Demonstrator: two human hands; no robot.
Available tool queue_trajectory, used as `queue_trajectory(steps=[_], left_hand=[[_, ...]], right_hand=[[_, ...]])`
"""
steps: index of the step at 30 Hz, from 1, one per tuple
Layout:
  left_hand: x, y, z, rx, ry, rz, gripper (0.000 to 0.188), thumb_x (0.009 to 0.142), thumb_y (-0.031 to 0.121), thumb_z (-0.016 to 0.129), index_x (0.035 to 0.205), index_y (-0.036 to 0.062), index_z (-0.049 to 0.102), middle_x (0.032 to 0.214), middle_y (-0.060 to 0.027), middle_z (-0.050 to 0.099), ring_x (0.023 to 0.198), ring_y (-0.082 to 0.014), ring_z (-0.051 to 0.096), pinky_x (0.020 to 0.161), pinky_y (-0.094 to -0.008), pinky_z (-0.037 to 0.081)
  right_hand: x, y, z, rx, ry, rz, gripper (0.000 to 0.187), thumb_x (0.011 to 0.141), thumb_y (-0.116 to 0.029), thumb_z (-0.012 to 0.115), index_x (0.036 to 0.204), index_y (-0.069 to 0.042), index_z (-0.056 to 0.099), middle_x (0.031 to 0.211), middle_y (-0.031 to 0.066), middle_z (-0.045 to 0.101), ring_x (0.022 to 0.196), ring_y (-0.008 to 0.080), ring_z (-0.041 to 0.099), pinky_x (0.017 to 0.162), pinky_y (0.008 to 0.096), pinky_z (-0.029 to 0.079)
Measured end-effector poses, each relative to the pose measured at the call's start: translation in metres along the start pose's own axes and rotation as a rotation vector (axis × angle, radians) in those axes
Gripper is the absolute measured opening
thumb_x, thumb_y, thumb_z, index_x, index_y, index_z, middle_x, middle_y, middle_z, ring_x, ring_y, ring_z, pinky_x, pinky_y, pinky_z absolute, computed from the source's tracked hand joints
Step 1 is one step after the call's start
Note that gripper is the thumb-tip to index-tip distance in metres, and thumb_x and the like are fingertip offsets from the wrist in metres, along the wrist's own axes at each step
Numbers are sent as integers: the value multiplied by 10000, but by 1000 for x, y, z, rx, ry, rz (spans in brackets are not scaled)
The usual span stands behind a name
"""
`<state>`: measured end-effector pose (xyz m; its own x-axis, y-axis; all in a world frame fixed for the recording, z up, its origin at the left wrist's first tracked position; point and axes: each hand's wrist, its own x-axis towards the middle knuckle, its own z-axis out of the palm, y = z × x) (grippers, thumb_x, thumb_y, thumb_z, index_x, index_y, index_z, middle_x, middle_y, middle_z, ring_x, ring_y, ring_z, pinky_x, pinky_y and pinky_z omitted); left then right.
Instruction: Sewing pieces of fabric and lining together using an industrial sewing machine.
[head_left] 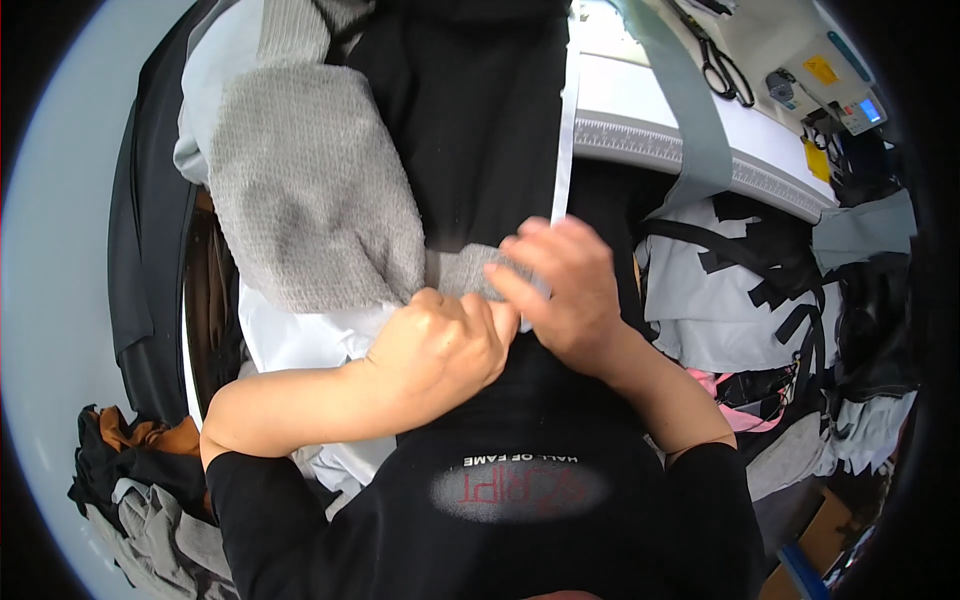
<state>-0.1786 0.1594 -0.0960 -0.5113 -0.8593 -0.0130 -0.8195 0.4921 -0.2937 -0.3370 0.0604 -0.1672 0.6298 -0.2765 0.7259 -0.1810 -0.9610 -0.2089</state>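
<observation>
A grey ribbed knit garment piece [315, 190] lies in a loose heap at the left, over black cloth [480, 130]. My left hand [440, 345] is closed with knuckles up, gripping the lower edge of the grey knit. A narrow band of the same knit [475, 270] runs from that fist toward the right hand. Just right of the fist, my right hand [575, 290] hovers over or touches the band's end. Its fingers are apart and slightly blurred, and any contact underneath is hidden. White cloth [300, 335] shows below the heap.
A white work table with a ruler edge [640, 142] stands at the upper right, carrying black-handled scissors [725, 75] and a sewing machine [820, 85]. A grey fabric strip [700, 130] hangs over it. Cloth piles lie at right and at lower left [150, 520].
</observation>
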Motion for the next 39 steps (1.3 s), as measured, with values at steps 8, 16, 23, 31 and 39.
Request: queue_trajectory(steps=[8, 16, 23, 31, 39], left_hand=[[61, -128, 7, -590, -46, -195, 512, 964, 455, 565, 1213, 8, 601, 1212, -203, 571, 1158, -389, 542, 977, -438, 457], [-9, -193, 118, -176, 37, -520, 741, 962, 492, 553, 1526, 68, 324, 1558, -311, 251, 1439, -468, 264, 1172, -457, 285], [-88, -228, 66, -206, -864, -1025, 697, 946, 632, 479, 1047, -13, 724, 956, -258, 703, 964, -416, 672, 872, -485, 516], [27, -283, 31, -165, 449, -585, 361, 834, 175, 747, 1167, 96, 632, 1222, -179, 612, 1104, -370, 600, 915, -435, 507], [46, -402, 64, -19, 529, -331, 79, 938, 143, 624, 995, 87, 625, 1389, -89, 550, 1312, -394, 459, 1120, -471, 366]], right_hand=[[-9, 5, -1, 138, 63, 159, 263, 679, -60, 657, 930, -27, 729, 927, 77, 743, 888, 208, 725, 747, 317, 525], [-2, 5, 9, 251, 115, 228, 253, 670, -13, 709, 921, -37, 736, 921, 67, 752, 885, 202, 735, 735, 303, 532], [-4, 9, 15, 290, 58, 230, 323, 606, 33, 682, 919, -31, 731, 904, 59, 748, 876, 201, 734, 733, 303, 523], [0, 7, 20, 272, 33, 230, 320, 606, 23, 683, 917, -35, 730, 897, 59, 748, 877, 203, 735, 734, 306, 525], [1, 0, 22, 272, 100, 243, 193, 688, 10, 687, 859, -62, 738, 852, 41, 740, 828, 181, 730, 707, 296, 543]])
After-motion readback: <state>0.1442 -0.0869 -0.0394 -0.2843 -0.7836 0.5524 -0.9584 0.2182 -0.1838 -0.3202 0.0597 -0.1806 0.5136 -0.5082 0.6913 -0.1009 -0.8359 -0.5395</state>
